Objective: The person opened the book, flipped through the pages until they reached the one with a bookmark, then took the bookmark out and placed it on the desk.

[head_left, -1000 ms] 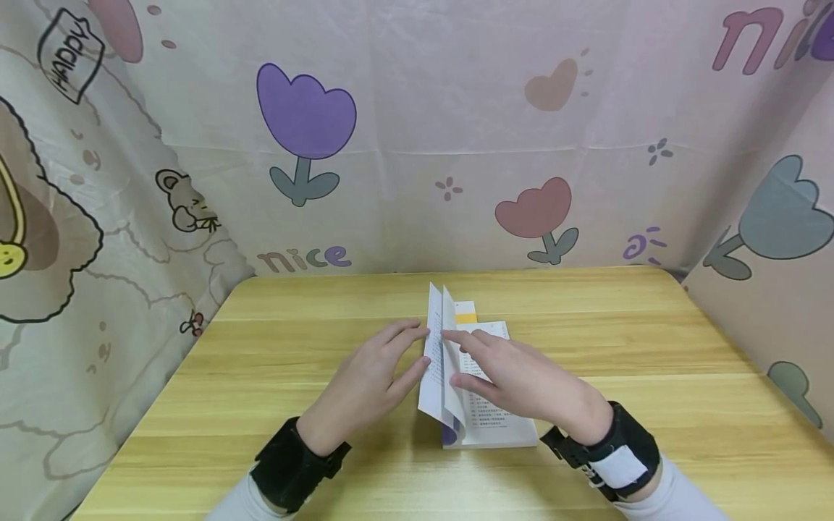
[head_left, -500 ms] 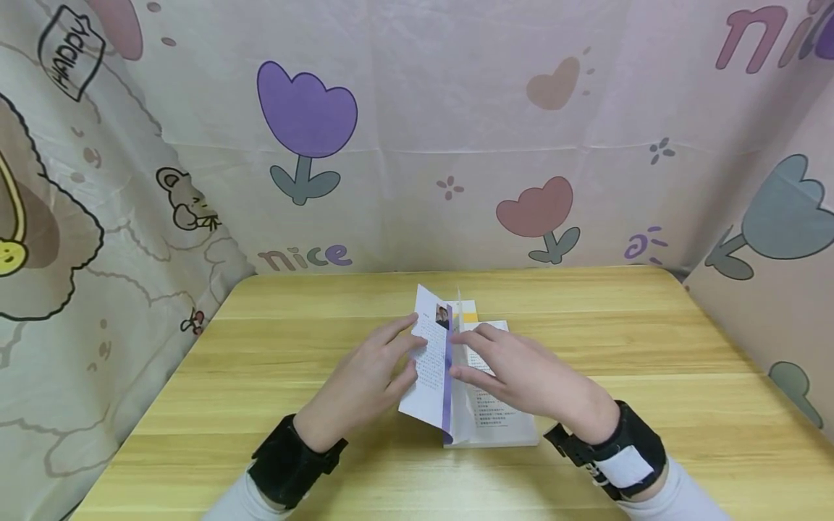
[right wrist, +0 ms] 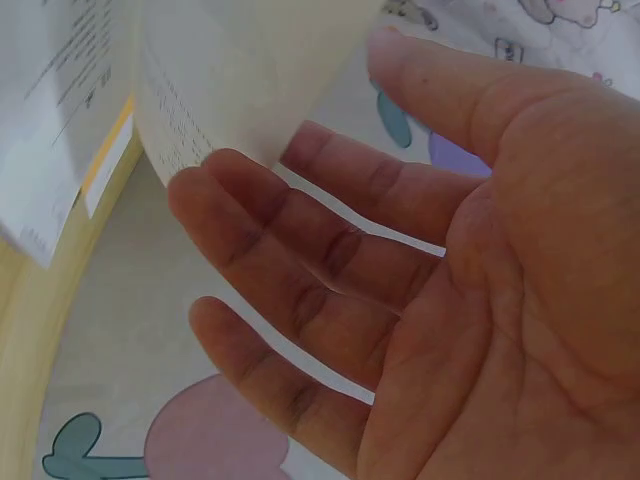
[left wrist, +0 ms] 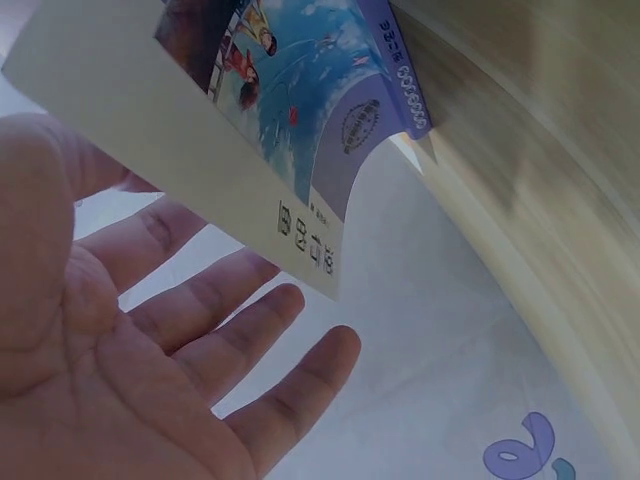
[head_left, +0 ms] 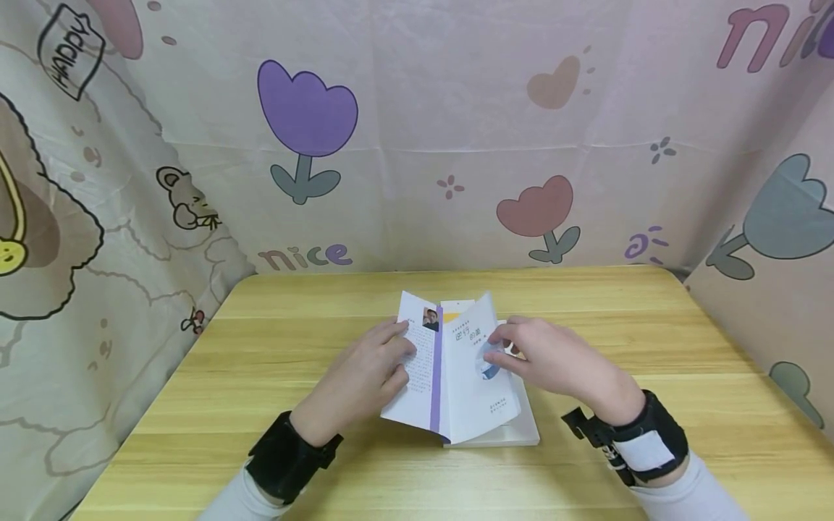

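Note:
A paperback book (head_left: 524,430) lies on the wooden table, its front cover raised to the left. The cover's inner flap (head_left: 417,391) carries a small portrait photo and printed text, with a purple strip along its right side. My left hand (head_left: 355,383) touches the flap's left edge with extended fingers. In the left wrist view the cover's outside (left wrist: 290,90) shows a blue picture in front of those fingers. My right hand (head_left: 560,358) holds the right edge of a lifted title page (head_left: 465,391), thumb on its printed face, other fingers partly hidden behind.
A white piece with an orange band (head_left: 449,317) sticks out past the book's far edge. The wooden table (head_left: 313,304) ends at a printed cloth backdrop (head_left: 404,108) behind and at both sides. Black straps (head_left: 293,456) circle both wrists.
The cover has swung further left with my left hand, showing its inner flap. My right hand has moved right, and the title page now faces up at a slant.

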`<control>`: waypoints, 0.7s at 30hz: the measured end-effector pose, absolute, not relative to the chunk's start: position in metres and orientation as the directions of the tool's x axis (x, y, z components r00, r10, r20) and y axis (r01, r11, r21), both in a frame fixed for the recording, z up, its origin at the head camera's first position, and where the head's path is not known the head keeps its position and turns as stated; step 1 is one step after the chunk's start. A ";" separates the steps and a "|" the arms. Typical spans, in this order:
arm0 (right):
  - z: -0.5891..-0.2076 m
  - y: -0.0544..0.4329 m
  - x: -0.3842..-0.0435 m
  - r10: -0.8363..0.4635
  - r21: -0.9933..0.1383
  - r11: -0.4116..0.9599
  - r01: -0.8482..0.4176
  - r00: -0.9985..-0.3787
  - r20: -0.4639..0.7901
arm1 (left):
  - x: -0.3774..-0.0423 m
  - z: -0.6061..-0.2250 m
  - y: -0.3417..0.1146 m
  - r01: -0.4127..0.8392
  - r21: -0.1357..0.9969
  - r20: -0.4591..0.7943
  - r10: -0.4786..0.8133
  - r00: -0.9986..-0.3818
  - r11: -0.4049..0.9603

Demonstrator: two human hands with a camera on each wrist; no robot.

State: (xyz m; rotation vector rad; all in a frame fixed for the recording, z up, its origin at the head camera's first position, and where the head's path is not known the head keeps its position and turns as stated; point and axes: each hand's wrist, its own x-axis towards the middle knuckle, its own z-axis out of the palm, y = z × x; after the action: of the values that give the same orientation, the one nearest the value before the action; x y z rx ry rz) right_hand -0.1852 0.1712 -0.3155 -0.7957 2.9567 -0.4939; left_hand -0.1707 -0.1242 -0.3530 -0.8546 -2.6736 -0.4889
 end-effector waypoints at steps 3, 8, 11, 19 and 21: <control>-0.318 0.175 -0.190 -0.490 -0.341 0.816 -0.467 -0.871 0.020 | -0.172 -0.354 -0.125 0.586 0.225 0.350 0.497 -0.794 0.778; -0.325 0.181 -0.197 -0.473 -0.384 0.819 -0.426 -0.881 -0.031 | -0.174 -0.358 -0.128 0.557 0.215 0.313 0.484 -0.817 0.802; -0.330 0.184 -0.201 -0.465 -0.402 0.821 -0.405 -0.883 -0.061 | -0.175 -0.360 -0.129 0.541 0.225 0.289 0.474 -0.832 0.811; -0.341 0.188 -0.209 -0.464 -0.423 0.824 -0.377 -0.878 -0.120 | -0.179 -0.367 -0.130 0.483 0.260 0.186 0.448 -0.875 0.836; -0.344 0.188 -0.211 -0.454 -0.426 0.830 -0.360 -0.880 -0.142 | -0.180 -0.369 -0.130 0.473 0.264 0.161 0.445 -0.881 0.841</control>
State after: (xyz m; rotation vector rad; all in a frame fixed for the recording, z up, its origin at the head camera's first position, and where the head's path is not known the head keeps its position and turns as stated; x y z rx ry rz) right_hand -0.2106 0.1879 -0.3435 -0.6261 2.7752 -0.5767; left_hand -0.1799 -0.1300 -0.3688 -0.7311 -2.9236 -0.4559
